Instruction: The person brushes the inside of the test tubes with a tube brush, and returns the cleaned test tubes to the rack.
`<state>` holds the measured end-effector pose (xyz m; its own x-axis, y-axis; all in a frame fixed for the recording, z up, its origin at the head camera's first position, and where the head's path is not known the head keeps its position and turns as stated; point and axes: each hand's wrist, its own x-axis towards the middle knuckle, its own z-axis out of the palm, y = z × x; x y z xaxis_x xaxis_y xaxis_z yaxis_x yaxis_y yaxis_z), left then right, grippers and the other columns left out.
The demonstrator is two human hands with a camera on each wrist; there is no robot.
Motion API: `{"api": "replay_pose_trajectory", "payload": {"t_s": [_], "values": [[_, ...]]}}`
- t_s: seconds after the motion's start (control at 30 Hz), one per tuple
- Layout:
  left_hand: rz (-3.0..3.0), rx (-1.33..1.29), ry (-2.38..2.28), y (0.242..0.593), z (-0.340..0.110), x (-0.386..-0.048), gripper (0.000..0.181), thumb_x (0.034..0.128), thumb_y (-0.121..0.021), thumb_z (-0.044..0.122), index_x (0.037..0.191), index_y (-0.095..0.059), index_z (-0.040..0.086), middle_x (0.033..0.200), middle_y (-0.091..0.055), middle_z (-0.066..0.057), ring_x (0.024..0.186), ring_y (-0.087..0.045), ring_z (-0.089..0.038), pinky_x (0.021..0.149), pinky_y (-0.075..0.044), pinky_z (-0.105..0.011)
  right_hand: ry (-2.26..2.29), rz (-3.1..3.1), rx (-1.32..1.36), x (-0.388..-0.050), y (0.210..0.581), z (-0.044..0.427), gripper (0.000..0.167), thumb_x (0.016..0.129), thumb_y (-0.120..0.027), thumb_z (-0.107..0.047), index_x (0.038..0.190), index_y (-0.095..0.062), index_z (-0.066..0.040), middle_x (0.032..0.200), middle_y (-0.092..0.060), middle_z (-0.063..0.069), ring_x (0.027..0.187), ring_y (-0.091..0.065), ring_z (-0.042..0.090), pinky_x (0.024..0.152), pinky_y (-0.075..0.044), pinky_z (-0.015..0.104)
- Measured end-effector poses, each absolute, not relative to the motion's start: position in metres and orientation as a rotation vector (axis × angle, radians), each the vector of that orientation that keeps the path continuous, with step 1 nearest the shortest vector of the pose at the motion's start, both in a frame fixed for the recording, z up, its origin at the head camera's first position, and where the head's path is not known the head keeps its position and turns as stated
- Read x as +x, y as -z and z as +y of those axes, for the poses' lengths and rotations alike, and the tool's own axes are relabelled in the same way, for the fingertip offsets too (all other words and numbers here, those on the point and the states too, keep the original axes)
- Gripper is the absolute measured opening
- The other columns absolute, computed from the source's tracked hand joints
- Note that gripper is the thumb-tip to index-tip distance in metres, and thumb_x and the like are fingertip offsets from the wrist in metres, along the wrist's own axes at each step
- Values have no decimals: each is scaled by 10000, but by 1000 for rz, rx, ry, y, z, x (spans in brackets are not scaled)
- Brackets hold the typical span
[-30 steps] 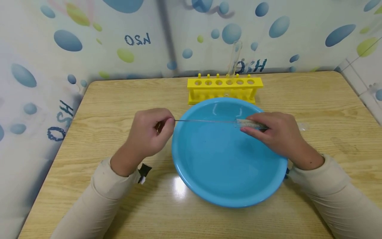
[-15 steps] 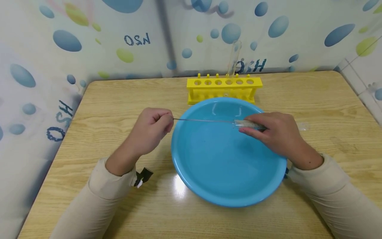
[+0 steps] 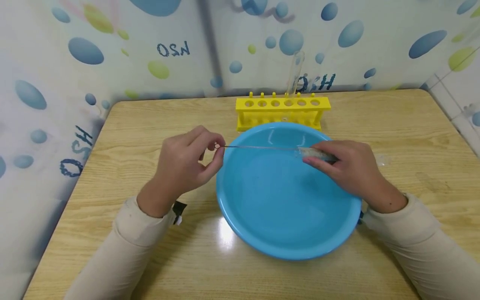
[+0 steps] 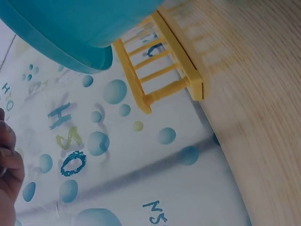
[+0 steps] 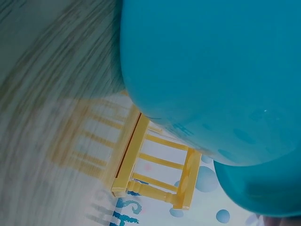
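Observation:
My left hand [image 3: 183, 160] pinches the twisted wire handle of a test tube brush [image 3: 258, 147] between thumb and forefinger. A small loop at the wire's end shows by the fingertips. Over the blue basin [image 3: 288, 200], my right hand [image 3: 346, 171] grips a clear test tube [image 3: 303, 152] lying nearly level, mouth to the left. Pale bristles sit inside the tube, and its far end sticks out right of the hand. Fingers [image 4: 8, 160] of the left hand show at the left wrist view's edge. In the right wrist view the basin hides most of the right hand.
Behind the basin stands a yellow test tube rack [image 3: 283, 104], with another clear test tube [image 3: 295, 75] upright on it. The wooden table [image 3: 131, 125] meets a patterned wall at the back.
My left hand turned over in a fist, then turned back and rose slightly, exposing the wire's loop. The right hand keeps holding the tube in about the same place.

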<state>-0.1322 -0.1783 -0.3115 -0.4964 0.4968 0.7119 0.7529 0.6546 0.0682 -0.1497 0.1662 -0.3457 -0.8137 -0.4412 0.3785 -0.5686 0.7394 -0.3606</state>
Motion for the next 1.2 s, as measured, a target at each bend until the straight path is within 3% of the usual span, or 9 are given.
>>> {"api": "replay_pose_trajectory", "payload": {"t_s": [0.23,0.6,0.97,1.2], "values": [[-2036,-1032,437,308,-181,-131,133,846,-775,101,950,-755,20,748,-704,-102,585,-672,-225,543,-564,-335,-720,-2660,786,-151,346,165,222,834,-822,-259,994,-771,-114,710,-674,-19,594,-522,89,529,-423,211],[-1915,-1037,412,300,-185,-126,212,904,-741,206,1082,-782,100,704,-729,-65,503,-615,-192,448,-485,-307,-724,-2646,791,-151,346,165,211,834,-821,-249,981,-769,-108,723,-690,-7,591,-530,92,521,-427,210],[-2020,-1075,392,299,-186,-125,218,903,-750,215,1038,-781,46,768,-759,-77,588,-690,-200,540,-561,-309,-729,-2634,799,-150,347,167,214,840,-814,-236,1006,-773,-108,757,-726,4,593,-551,88,521,-442,211],[-2062,-1127,480,296,-187,-124,214,928,-729,228,962,-787,25,657,-698,-62,507,-609,-165,491,-510,-269,-711,-2633,808,-150,346,167,213,828,-823,-235,1000,-777,-119,748,-725,-2,597,-555,86,535,-452,221]]}}
